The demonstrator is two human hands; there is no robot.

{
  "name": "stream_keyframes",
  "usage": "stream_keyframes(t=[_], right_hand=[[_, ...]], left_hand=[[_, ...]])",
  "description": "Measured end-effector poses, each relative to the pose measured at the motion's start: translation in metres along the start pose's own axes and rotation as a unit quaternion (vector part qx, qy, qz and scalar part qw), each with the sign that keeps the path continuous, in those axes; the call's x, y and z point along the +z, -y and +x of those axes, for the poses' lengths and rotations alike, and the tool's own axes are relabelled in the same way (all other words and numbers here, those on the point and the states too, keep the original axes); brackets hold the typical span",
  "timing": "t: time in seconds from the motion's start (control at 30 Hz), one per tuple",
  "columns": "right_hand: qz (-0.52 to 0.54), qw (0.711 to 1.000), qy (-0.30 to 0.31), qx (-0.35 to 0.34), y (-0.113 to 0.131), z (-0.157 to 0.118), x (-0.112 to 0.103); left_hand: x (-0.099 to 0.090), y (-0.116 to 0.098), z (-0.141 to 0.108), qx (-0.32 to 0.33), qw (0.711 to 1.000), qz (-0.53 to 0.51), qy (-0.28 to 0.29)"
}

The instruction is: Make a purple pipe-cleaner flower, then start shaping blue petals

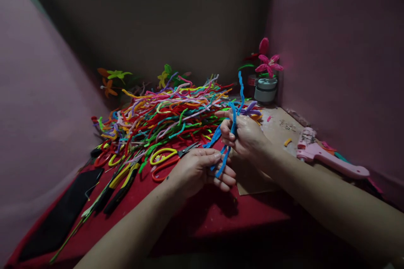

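Bent blue pipe cleaners are held in front of me, one length rising above my hands and several ends hanging down. My right hand is closed round their middle, its index finger pointing left. Below and to the left, my left hand is turned palm up, its thumb against the lower blue ends, which lie across its half-curled fingers. Just behind my left wrist lie scissors with one yellow and one red handle loop. Beyond both hands spreads a large heap of multicoloured pipe cleaners.
A pink glue gun lies on a board at the right. Behind stands a grey container beside a pink pipe-cleaner flower. Yellow-black pliers and a black flat object rest on the red cloth at the left.
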State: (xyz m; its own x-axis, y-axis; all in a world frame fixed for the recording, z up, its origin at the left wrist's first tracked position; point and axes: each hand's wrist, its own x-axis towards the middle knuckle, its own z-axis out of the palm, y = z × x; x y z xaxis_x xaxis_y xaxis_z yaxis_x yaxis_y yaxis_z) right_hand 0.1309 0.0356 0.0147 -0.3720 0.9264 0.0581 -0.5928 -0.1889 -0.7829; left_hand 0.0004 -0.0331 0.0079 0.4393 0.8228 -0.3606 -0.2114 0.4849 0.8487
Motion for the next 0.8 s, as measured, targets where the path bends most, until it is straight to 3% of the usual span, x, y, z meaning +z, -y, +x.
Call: stream_keyframes(t=[0.27, 0.43, 0.5, 0.63, 0.8], right_hand=[[0.008, 1.000, 0.002, -0.023, -0.002, -0.004, 0.004], [0.057, 0.997, 0.047, -0.011, 0.005, -0.003, 0.001], [0.065, 0.996, 0.043, -0.031, 0.010, -0.001, -0.002], [0.091, 0.993, -0.003, -0.072, 0.026, 0.005, -0.010], [0.095, 0.987, -0.056, -0.117, 0.046, 0.006, -0.017]], left_hand=[[-0.001, 0.007, 0.004, -0.017, 0.998, -0.011, 0.066], [-0.005, 0.010, 0.006, 0.032, 0.994, 0.101, 0.020], [-0.006, 0.009, 0.005, 0.044, 0.979, 0.198, -0.017], [-0.009, 0.007, -0.001, 0.079, 0.920, 0.376, -0.080], [-0.014, 0.004, -0.014, 0.081, 0.866, 0.490, -0.050]])
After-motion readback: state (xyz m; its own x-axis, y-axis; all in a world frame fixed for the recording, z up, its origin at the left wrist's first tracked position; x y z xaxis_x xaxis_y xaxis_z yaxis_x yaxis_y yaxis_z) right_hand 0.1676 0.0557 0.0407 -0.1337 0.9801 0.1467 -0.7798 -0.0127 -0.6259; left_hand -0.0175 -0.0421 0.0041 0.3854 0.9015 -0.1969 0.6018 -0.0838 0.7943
